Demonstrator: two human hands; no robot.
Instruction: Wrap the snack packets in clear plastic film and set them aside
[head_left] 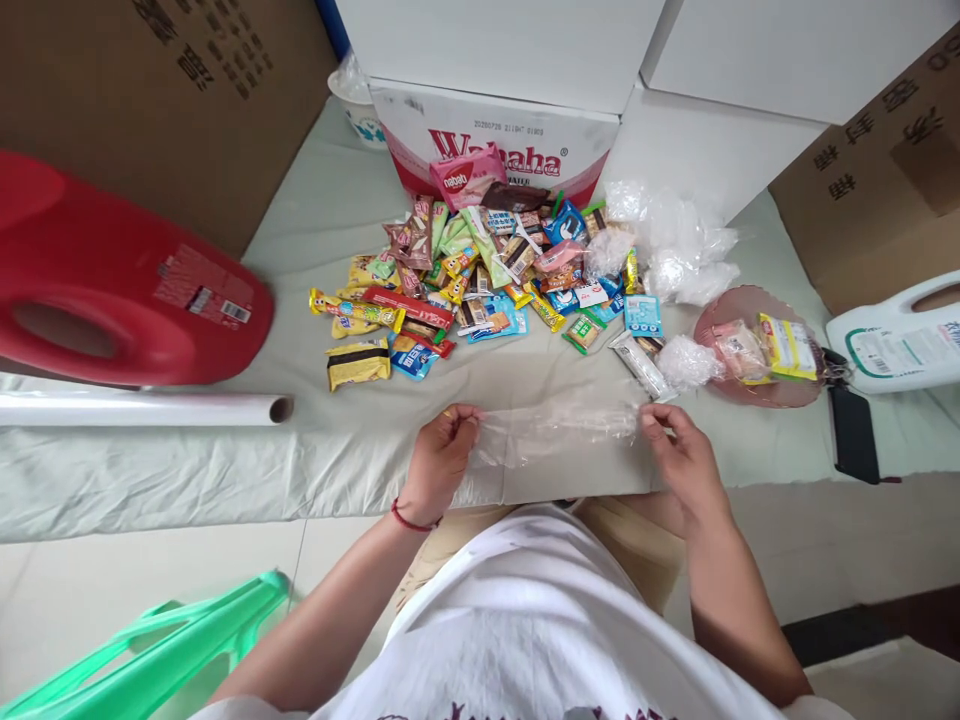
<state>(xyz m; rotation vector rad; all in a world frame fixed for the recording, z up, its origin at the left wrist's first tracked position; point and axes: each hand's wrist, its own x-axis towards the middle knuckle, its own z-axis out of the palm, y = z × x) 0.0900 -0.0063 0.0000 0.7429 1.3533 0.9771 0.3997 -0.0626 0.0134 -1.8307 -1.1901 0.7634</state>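
Note:
A sheet of clear plastic film (pixel 555 428) is stretched sideways between my two hands, just above the front part of the cloth-covered table. My left hand (pixel 448 445) pinches its left end, with a red cord round the wrist. At the other end, my right hand (pixel 681 450) grips the film between thumb and fingers, where it looks gathered. Beyond the film lies a heap of small wrapped snacks (pixel 487 270). A silver-wrapped bar (pixel 641 365) lies just past my right hand, beside a crumpled ball of clear film (pixel 686 362).
A pink glass dish (pixel 795 392) holds snack packs at right, near a black phone (pixel 853 430) and a white bottle (pixel 900 335). Crumpled clear plastic (pixel 667 235) lies behind. At left are a red jug (pixel 187 300) and a film roll (pixel 150 409). Boxes (pixel 495 120) line the back.

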